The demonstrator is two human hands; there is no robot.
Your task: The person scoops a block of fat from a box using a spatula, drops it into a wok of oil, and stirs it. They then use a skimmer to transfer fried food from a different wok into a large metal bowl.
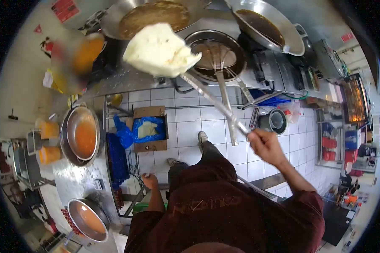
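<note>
White floor tiles (185,130) run below me, with a steel cooking range (266,71) along the far side. My right hand (264,145) is clenched around the handle of a long ladle (215,103), which carries a big pale lump of fat (160,50) lifted high, just near of a wok (152,17) holding brown liquid. My left hand (150,181) hangs low by my hip, loosely curled and holding nothing. On the floor sits a cardboard box (150,128) lined with blue plastic. At left, bowls of orange sauce (83,137) rest on the tabletop (76,181).
</note>
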